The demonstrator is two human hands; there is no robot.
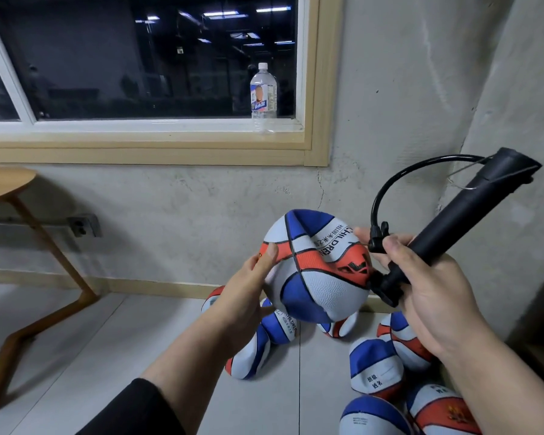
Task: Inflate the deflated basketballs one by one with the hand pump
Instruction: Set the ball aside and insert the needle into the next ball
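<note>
At the far left a wooden counter (4,183) with angled legs stands against the grey wall, below a wide window (151,58) whose sill carries a clear water bottle (263,98) near its right end. Lower down, the left hand (248,287) comes up from a dark sleeve (139,409); its grip is grasping the left side of a dented, half-collapsed basketball (318,271) in blue, white and orange, thumb lying across an orange panel, the ball held in the air above the tiled floor (60,356). Beneath and behind it several more deflated balls (374,365) lie scattered on the floor near the wall. To the right, the right hand (434,287) holds the black hand pump (471,221), its grip clenched around the lower end of the barrel, which slants up toward the right. A black hose (399,180) loops from the pump's top back down to a nozzle (377,240) at the fingertips, right against the ball's upper right side.
</note>
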